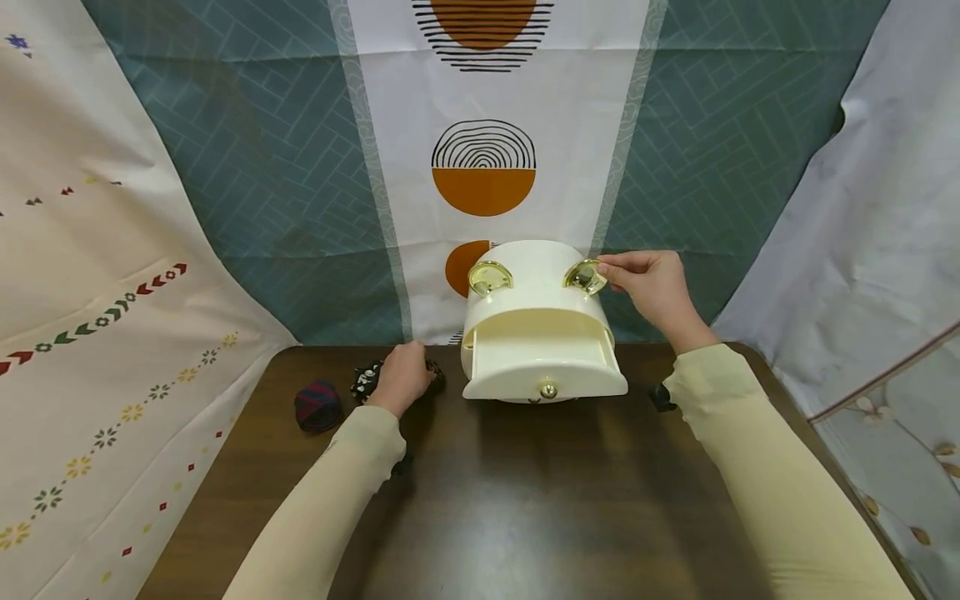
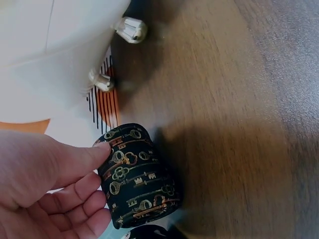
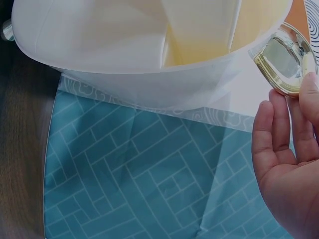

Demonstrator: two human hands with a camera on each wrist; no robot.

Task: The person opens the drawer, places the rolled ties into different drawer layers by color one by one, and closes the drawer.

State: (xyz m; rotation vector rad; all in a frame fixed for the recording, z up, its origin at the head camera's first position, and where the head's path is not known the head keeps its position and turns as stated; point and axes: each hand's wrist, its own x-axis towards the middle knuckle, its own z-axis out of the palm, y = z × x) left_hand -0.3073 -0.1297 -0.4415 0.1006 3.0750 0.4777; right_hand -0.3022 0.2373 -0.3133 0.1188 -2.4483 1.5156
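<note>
My left hand grips the edge of a rolled black cloth printed with keys, its thumb on the near edge and its fingers curled below. Right of it stands a glossy white box with a drawer pulled out toward me. The drawer front has a gold knob. Two round gold pieces stick up on the box like ears. The left gold piece is untouched. My right hand pinches the rim of the right gold piece between thumb and fingers.
A black roll with white figures lies just left of my left hand. Farther left is a red and blue striped roll. Everything stands on a dark wooden table, with a patterned cloth hanging behind its back edge.
</note>
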